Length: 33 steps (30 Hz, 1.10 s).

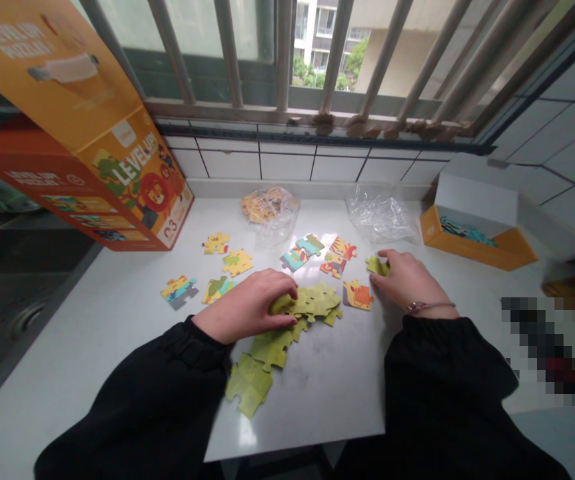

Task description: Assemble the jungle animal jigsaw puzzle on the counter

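Observation:
My left hand [257, 303] curls its fingers and thumb round the left end of a pile of puzzle pieces [317, 301], green backs up. More green-backed pieces [250, 383] trail from the pile toward the counter's front edge. At the right, my right hand [410, 283] pinches one green-backed puzzle piece [377, 265] just above or on the counter; I cannot tell which. Between the hands lies a picture-side-up piece with an orange animal [358, 295]. Behind are face-up pieces: a joined turquoise pair [303, 251], lion pieces [336, 257], and yellow ones [237, 262].
A tall orange puzzle box [142, 180] stands open at the left beside a dark sink [32, 293]. Along the back wall lie a bag of pieces [270, 207] and a crumpled clear bag [382, 213]. An open orange box [477, 243] holds turquoise pieces. Window bars rise behind.

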Tool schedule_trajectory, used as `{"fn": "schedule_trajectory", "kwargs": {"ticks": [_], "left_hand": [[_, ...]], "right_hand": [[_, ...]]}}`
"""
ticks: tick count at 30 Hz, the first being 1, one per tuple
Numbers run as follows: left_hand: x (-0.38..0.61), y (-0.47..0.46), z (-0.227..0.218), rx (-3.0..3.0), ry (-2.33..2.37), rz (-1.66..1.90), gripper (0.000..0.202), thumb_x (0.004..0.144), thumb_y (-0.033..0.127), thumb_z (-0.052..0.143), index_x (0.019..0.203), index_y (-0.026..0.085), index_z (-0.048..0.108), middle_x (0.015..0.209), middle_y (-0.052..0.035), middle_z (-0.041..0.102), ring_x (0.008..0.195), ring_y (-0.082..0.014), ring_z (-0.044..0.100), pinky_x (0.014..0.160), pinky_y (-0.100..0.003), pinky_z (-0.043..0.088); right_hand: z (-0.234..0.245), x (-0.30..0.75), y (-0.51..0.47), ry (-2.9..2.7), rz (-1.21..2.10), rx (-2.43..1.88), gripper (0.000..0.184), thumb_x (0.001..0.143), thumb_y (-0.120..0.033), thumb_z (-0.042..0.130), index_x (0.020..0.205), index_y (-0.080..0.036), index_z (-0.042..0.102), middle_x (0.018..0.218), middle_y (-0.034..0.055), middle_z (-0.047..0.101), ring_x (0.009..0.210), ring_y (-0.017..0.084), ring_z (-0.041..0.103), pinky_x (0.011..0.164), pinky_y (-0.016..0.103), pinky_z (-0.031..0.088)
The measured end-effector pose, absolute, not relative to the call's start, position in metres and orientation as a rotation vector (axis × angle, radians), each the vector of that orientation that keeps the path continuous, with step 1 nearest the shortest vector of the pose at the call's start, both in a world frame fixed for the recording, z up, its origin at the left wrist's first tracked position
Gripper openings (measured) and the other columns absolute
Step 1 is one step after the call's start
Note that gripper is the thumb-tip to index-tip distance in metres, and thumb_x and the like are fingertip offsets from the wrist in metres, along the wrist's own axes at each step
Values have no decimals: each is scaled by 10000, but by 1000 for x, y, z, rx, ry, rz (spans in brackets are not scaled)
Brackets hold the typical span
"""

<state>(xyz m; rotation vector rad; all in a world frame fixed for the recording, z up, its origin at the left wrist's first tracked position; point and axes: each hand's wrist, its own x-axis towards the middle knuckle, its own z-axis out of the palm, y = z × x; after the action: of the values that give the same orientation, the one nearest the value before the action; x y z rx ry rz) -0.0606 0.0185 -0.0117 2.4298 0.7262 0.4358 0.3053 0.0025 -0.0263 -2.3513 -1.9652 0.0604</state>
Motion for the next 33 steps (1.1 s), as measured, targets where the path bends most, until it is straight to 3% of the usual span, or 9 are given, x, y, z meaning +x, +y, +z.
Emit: {"fn": "schedule_trajectory", "kwargs": {"ticks": [6, 10, 13, 16, 19, 23, 26, 29, 33], "left_hand": [[-60, 14, -9, 2393, 820, 457, 324, 951, 378, 825, 1221, 239, 713, 1204, -89, 766, 1136, -286, 706, 1018, -455, 546], [-59, 14, -6, 2411, 779, 451, 216, 999, 399, 771, 1121, 232, 710, 1174, -89, 775, 1119, -277, 709, 1013, -440, 536], [-59, 14, -5, 2418, 784, 443, 209, 1031, 428, 733, 1103, 233, 713, 1161, -92, 776, 1115, -273, 710, 1006, -431, 535], [-59, 13, -5, 2410, 828, 432, 254, 1057, 463, 692, 1156, 232, 726, 1160, -101, 771, 1106, -275, 710, 991, -428, 539], [-58, 13, -4, 2389, 883, 419, 291, 1114, 471, 579, 1168, 228, 730, 1117, -96, 775, 1039, -260, 719, 927, -401, 544], [-59, 14, -6, 2375, 979, 468, 350, 1166, 426, 429, 1161, 229, 718, 1060, -75, 783, 945, -234, 730, 845, -360, 532], [-60, 15, -7, 2351, 1054, 534, 395, 1181, 460, 395, 1155, 228, 715, 1027, -63, 788, 892, -225, 731, 796, -342, 523], [-61, 15, -5, 2303, 1090, 602, 401, 1178, 504, 424, 1150, 233, 718, 1005, -47, 796, 884, -220, 737, 794, -331, 520], [-63, 19, -8, 2188, 1207, 736, 443, 1162, 571, 452, 1079, 234, 727, 925, -26, 780, 841, -211, 712, 781, -321, 498]], "right_hand": [[-4, 296, 0, -1796, 69, -2359, 359, 1038, -402, 539, 1117, -180, 809, 1016, 178, 822, 891, 306, 741, 747, 380, 476], [3, 298, -1, -1689, -25, -2314, 392, 1070, -348, 468, 1114, -175, 818, 1002, 181, 825, 848, 301, 730, 715, 384, 455], [-3, 303, -1, -1691, 49, -2352, 359, 1060, -325, 505, 1154, -167, 814, 1051, 175, 820, 916, 311, 740, 775, 396, 500], [-8, 303, 1, -1708, 51, -2362, 399, 1040, -339, 582, 1297, -99, 771, 1221, 238, 774, 1118, 360, 727, 954, 455, 545], [-4, 290, 2, -1786, -2, -2097, 453, 1031, -359, 637, 1381, -84, 720, 1342, 259, 713, 1213, 369, 695, 1081, 508, 537], [8, 251, -4, -2099, 381, -1503, 316, 1046, -414, 715, 1291, -216, 742, 1271, 125, 754, 1137, 273, 727, 1063, 447, 584], [6, 222, -12, -2367, 632, -1157, 519, 890, -411, 928, 1345, -278, 716, 1422, 103, 699, 1332, 287, 661, 1174, 460, 538], [0, 207, -17, -2491, 667, -1184, 643, 819, -322, 984, 1389, -285, 689, 1393, 106, 699, 1307, 308, 660, 1126, 480, 558], [-2, 203, -19, -2507, 649, -1307, 403, 895, -207, 867, 1264, -253, 712, 1282, 99, 714, 1225, 291, 674, 1070, 457, 563]]}}
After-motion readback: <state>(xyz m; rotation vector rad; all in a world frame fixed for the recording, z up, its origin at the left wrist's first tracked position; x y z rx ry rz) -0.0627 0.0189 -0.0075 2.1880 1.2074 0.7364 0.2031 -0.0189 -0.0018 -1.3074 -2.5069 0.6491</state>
